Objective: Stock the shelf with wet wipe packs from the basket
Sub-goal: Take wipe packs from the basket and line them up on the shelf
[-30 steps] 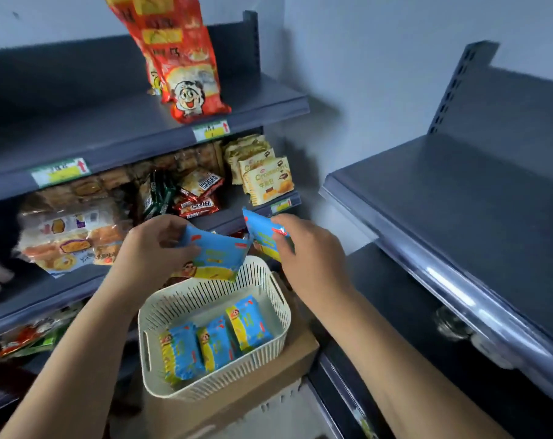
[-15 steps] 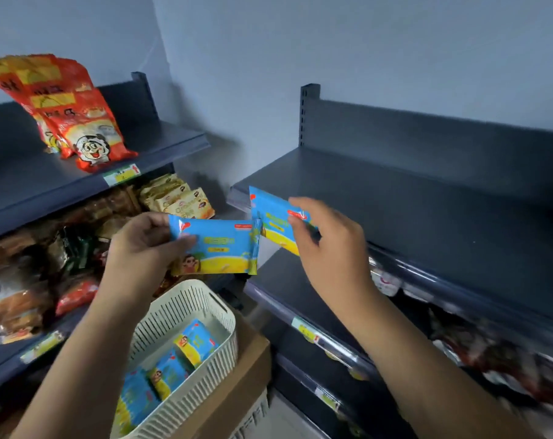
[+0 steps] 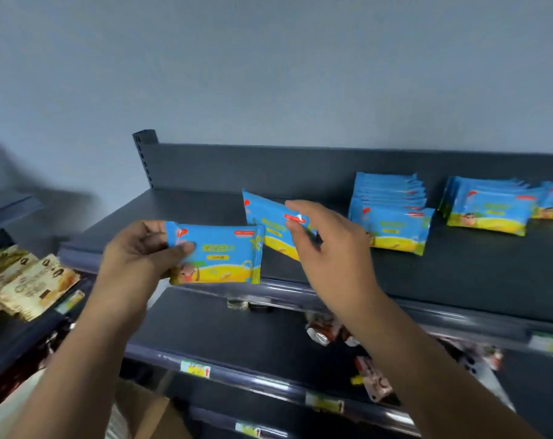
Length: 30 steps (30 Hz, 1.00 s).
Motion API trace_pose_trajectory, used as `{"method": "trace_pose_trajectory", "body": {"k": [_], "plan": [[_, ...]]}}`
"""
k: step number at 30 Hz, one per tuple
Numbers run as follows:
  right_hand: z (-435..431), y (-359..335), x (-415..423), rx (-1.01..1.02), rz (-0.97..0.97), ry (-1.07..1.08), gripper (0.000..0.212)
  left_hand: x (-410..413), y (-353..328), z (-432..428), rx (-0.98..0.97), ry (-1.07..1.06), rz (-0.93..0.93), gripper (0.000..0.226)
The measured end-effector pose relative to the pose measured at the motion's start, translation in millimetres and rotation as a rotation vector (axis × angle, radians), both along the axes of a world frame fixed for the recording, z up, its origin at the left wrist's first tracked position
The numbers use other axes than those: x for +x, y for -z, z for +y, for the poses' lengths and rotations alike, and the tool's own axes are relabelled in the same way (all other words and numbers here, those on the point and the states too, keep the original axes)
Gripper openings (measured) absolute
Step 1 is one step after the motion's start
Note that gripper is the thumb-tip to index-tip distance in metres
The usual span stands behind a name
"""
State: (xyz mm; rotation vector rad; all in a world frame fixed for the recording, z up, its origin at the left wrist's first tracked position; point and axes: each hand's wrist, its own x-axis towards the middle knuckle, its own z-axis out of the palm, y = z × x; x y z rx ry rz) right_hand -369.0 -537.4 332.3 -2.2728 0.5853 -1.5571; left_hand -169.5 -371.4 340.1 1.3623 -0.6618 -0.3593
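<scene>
L hand grips one wet wipe pack at front edge of shelf, nr left end; R hand pinches a second pack, tilted, over mid-shelf. Stacked packs sit rear right.

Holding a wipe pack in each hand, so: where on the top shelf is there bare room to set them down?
The top shelf is bare from its left post to the nearest row of packs. A narrow strip lies between that row and the second row. The right end is crowded.
</scene>
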Motion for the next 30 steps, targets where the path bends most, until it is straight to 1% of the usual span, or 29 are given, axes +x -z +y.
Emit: {"method": "trace_pose_trajectory", "body": {"k": [3, 8, 12, 16, 21, 24, 27, 30], "plan": [[-29, -8, -45, 0.021, 0.031, 0.024, 0.025, -32, -4, -41, -0.012, 0.076, 0.010, 0.022], [-73, -23, -115, 0.056, 0.001, 0.041, 0.025, -90, -14, -103, -0.043, 0.199, -0.030, 0.022], [-109, -31, -168, 0.080, -0.011, 0.060, 0.023, -142, -21, -139, -0.074, 0.329, 0.027, 0.018], [-140, -38, -205, 0.099, -0.041, 0.100, 0.022, -193, -20, -174, -0.078, 0.382, 0.040, 0.019], [-167, -37, -242, 0.090, -0.052, 0.154, 0.021, -248, -13, -216, -0.011, 0.469, 0.090, 0.032], [-179, -39, -260, 0.107, -0.082, 0.209, 0.020, -275, -5, -244, 0.034, 0.498, 0.107, 0.030], [-191, -45, -273, 0.156, -0.120, 0.246, 0.019, -299, 9, -273, 0.067, 0.505, 0.142, 0.019], [-195, -52, -278, 0.188, -0.133, 0.250, 0.018, -318, 21, -305, 0.074, 0.449, 0.180, 0.018]]}}
